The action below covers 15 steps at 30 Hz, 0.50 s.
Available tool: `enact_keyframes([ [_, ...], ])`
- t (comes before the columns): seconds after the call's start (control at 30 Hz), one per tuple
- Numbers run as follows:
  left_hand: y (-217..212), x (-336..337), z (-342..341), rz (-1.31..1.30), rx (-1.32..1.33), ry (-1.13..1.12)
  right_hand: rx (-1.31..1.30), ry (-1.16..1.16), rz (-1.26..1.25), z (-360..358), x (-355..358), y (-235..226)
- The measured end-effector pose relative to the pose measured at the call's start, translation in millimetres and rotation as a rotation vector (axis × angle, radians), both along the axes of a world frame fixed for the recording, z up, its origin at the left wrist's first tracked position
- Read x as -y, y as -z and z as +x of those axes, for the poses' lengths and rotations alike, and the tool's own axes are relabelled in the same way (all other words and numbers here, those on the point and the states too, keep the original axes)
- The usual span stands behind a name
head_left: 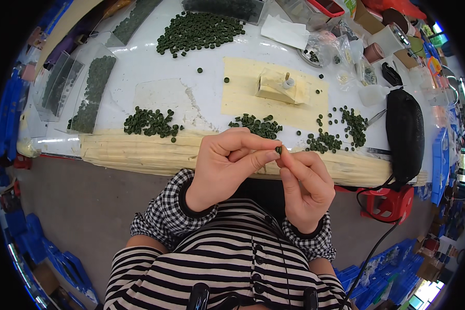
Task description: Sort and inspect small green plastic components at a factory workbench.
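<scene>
My left hand (223,164) pinches a small dark green cylindrical piece (278,150) between thumb and forefinger, above the table's near edge. The fingertips of my right hand (306,187) meet it from the other side, also closed around the piece. Just beyond my hands lies a heap of similar green pieces (258,125). Another heap (151,123) sits to the left, and a looser spread (324,142) to the right. Farther off, a tape-covered block (274,88) with a small upright peg stands on a yellow sheet (236,98).
A large pile of green pieces (197,32) covers the far middle of the white table. Clear trays (94,93) holding more pieces line the left. A black pouch (405,135) and tweezers (377,118) lie at right, near plastic bags and containers. White tissue (284,32) rests at the back.
</scene>
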<state>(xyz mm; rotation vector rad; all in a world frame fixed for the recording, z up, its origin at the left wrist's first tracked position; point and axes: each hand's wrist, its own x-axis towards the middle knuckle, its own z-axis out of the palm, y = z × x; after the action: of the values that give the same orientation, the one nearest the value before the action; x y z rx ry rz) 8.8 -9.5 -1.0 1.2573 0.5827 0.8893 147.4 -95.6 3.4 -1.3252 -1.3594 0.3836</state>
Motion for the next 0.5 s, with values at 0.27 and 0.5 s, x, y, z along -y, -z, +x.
enact_keyframes([
  [0.27,-2.9,-0.4,-2.0,-0.012,-0.029,0.016,0.103,0.031,0.087,0.9,-1.5,4.4],
  [0.5,-1.0,-1.3,-3.1,0.169,-0.069,-0.013,0.07,0.043,0.077,0.8,-0.9,5.2],
])
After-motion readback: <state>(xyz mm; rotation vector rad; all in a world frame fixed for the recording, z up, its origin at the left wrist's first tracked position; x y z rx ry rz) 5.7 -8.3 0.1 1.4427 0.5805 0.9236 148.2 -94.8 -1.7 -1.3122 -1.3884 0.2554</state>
